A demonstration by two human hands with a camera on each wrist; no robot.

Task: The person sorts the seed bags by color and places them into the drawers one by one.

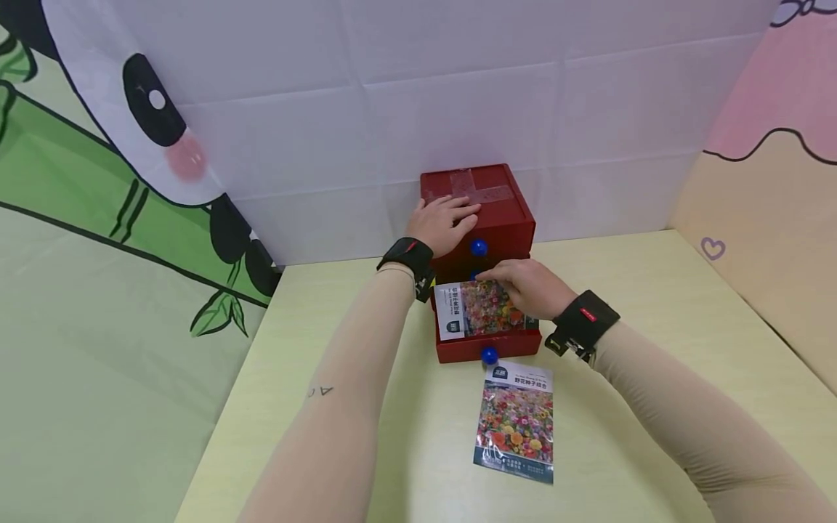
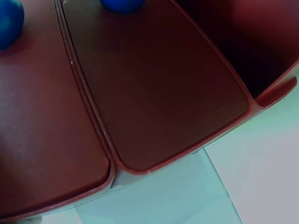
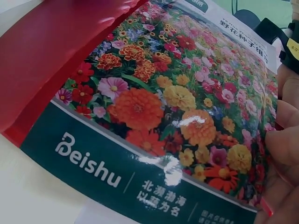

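Note:
A red drawer box point(image 1: 510, 218) with blue knobs stands against the back, its lowest drawer point(image 1: 464, 351) pulled out. My left hand point(image 1: 439, 224) rests flat on the box's top, fingers extended. With my right hand point(image 1: 532, 285) I pinch the far edge of a flower seed packet point(image 1: 480, 309), which lies sideways over the open drawer. In the right wrist view the packet's point(image 3: 140, 109) green "Beishu" band sticks out past the drawer's red side wall. The left wrist view shows closed drawer fronts point(image 2: 159, 88) beside the dark opening; my left fingers are not visible there.
A second flower seed packet point(image 1: 516, 425) lies face up on the pale wooden table point(image 1: 314, 312), just in front of the open drawer's blue knob point(image 1: 489, 355). A white cloth backdrop point(image 1: 314, 145) hangs right behind the box, and a printed side panel point(image 1: 771, 240) borders the right.

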